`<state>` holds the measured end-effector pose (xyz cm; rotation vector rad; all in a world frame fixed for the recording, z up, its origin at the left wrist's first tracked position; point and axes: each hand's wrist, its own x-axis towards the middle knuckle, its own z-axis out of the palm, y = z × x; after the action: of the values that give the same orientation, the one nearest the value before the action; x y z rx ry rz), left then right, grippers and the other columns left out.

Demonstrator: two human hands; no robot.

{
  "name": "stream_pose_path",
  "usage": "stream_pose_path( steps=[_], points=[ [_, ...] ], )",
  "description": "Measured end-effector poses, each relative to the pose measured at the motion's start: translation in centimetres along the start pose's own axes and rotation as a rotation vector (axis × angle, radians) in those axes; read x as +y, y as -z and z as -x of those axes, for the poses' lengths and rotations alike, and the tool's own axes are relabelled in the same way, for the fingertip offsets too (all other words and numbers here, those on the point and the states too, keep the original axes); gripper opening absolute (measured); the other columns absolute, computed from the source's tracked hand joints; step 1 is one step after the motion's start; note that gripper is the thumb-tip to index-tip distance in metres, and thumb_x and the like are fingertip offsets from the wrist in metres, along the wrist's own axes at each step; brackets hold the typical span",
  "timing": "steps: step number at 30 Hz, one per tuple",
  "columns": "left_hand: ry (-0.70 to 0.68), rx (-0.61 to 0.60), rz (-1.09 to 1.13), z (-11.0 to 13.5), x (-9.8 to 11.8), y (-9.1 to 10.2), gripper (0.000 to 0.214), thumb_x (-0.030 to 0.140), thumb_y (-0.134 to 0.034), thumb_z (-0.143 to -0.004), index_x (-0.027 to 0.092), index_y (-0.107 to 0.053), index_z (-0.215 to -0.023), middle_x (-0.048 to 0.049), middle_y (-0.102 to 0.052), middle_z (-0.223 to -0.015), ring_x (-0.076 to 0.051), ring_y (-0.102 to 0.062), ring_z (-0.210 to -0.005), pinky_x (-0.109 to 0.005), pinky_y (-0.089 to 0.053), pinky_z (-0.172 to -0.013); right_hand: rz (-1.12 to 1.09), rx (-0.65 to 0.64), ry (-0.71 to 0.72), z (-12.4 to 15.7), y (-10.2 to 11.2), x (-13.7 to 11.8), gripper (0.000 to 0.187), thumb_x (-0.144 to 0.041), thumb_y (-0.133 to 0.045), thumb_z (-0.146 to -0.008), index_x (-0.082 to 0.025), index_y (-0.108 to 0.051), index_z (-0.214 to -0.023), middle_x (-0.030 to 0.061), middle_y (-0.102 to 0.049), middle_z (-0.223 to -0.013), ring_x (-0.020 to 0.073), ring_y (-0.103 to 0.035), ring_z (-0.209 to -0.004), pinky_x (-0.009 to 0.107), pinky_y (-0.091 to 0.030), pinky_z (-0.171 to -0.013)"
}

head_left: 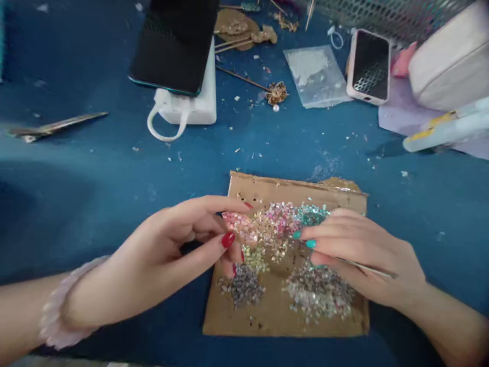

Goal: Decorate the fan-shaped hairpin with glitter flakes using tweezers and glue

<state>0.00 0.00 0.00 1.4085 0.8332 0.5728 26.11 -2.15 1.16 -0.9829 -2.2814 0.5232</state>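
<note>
A brown cardboard sheet lies on the blue table and carries small heaps of sequins: pink, gold, teal, pale green, grey and silver. My left hand, with red nails and a pale bead bracelet on the wrist, reaches over the sheet's left edge with its fingertips pinched together at the pink heap. What the pinch holds is too small to see. My right hand, with teal nails, is closed round a thin metal pin or needle whose shaft sticks out to the right.
A black phone rests on a white power bank at the back. A second phone, a clear plastic bag, gold trinkets, tweezers, a white box and a glue gun lie around.
</note>
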Motion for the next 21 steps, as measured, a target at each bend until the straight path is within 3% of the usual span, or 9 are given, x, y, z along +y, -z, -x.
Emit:
stream_pose_path(
  steps=[5,17,21],
  points=[
    [-0.021,0.012,0.019,-0.26,-0.18,-0.04,0.041,0.011,-0.047,-0.082,0.034,-0.05,-0.116,0.006,-0.068,-0.072,-0.014,-0.068,-0.056,-0.02,-0.058,-0.055,0.023,-0.024,0.016,-0.11,0.03,0.13,0.005,-0.018,-0.057,-0.085,-0.015,-0.06,-0.081,0.0064,-0.072,-0.08,0.0109,-0.067,-0.072,0.027,-0.053,-0.071],
    [-0.074,0.001,0.053,-0.3,-0.45,0.09,0.052,0.009,-0.052,-0.076,0.039,-0.052,-0.118,0.0076,-0.068,-0.072,-0.014,-0.067,-0.055,-0.02,-0.057,-0.053,0.021,-0.019,0.019,-0.12,0.01,0.18,0.001,-0.017,-0.059,-0.083,-0.017,-0.059,-0.082,0.0053,-0.072,-0.079,0.0115,-0.067,-0.07,0.028,-0.053,-0.071],
    [-0.052,-0.006,0.035,-0.36,-0.37,0.14,0.048,0.009,-0.049,-0.079,0.038,-0.05,-0.118,0.008,-0.068,-0.073,-0.013,-0.067,-0.056,-0.019,-0.058,-0.054,0.007,-0.028,0.022,-0.05,-0.04,0.09,0.002,-0.016,-0.06,-0.083,-0.015,-0.059,-0.081,0.0061,-0.072,-0.078,0.0115,-0.067,-0.069,0.028,-0.053,-0.072]
  ],
)
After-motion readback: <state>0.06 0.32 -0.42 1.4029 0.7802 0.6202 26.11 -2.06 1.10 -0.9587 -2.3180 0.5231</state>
